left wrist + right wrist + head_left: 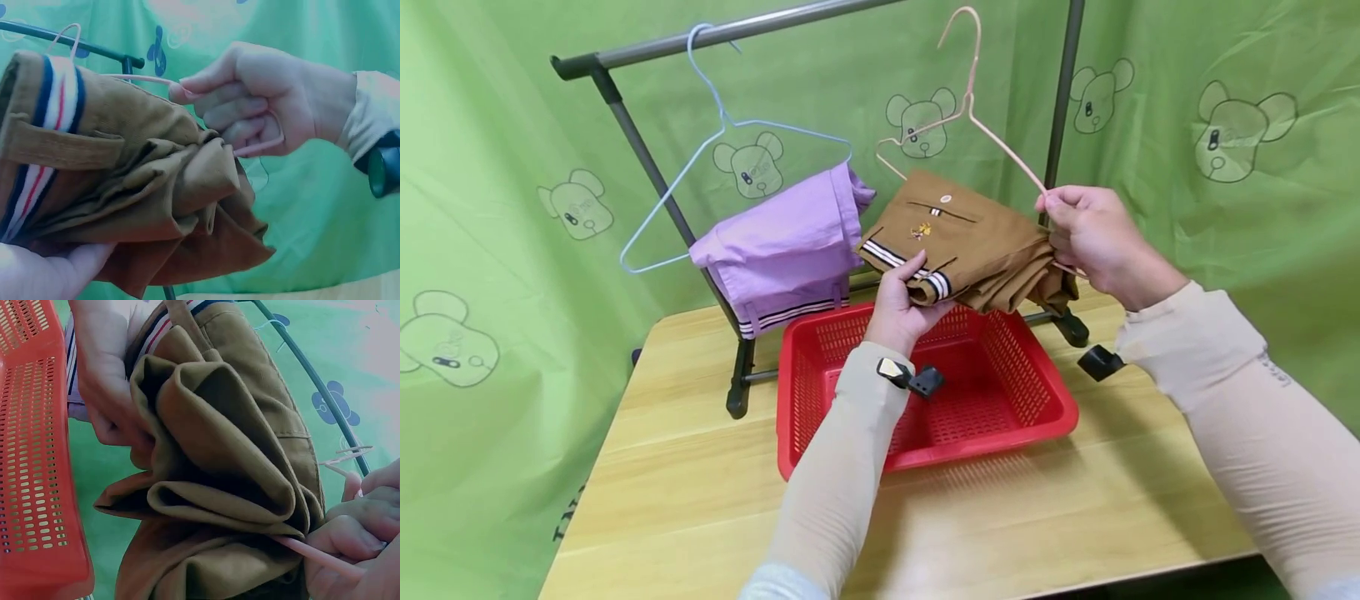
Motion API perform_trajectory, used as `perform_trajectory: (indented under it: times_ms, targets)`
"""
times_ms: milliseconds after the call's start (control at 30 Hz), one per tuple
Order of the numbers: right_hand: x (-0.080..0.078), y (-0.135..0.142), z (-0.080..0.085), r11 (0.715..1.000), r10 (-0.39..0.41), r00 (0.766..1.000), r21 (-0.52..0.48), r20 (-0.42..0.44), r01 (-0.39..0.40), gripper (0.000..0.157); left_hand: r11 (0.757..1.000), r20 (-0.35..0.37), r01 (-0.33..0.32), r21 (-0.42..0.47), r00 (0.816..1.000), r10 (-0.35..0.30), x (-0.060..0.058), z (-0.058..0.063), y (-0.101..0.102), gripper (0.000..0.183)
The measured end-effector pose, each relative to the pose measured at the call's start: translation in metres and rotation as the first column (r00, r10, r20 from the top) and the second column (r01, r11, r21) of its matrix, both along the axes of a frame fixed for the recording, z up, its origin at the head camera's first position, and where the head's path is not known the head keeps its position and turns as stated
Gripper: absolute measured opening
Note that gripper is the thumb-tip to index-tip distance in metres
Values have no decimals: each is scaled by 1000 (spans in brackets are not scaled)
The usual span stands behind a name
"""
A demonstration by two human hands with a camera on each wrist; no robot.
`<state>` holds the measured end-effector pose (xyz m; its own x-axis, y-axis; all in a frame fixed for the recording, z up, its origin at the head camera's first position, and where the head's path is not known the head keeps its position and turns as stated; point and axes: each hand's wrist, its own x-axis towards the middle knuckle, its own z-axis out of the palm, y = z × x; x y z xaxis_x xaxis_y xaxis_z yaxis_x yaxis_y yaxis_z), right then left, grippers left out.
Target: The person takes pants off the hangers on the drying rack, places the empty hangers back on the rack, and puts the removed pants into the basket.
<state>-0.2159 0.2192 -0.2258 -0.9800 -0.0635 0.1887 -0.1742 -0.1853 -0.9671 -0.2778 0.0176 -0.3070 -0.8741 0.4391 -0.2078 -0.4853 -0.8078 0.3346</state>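
Note:
Brown trousers (992,250) with a striped waistband lie folded over the lower bar of a pink wire hanger (1007,151). My left hand (901,310) holds them from below at the waistband, thumb on top and fingers hidden underneath. At the hanger's right corner, my right hand (1093,237) grips the wire, its fingers curled round it in the left wrist view. Bunched folds of the trousers (219,437) hang close beside that hand. The hanger's hook points up in front of the green backdrop, below the rack's rail.
A red basket (985,446) stands on the wooden table (677,492) beneath the trousers. Behind it is a grey clothes rack (643,150). Lilac trousers (782,237) hang there on a blue hanger (673,187), left of my hands. A green curtain (1225,267) surrounds the table.

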Motion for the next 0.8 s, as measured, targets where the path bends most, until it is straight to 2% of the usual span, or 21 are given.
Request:
perform_trajectory:
  times_ms: [333,533,800]
  targets:
    - [5,3,3,998,-26,1000,53,-9,27,16,997,-104,70,42,992,-65,11,14,-2,33]
    - [7,5,3,997,-26,1000,69,3,26,16,994,-97,103,41,990,-98,13,17,0,30]
    - [7,5,3,998,-8,1000,58,-13,9,15,994,-98,87,61,992,-81,15,18,2,35]
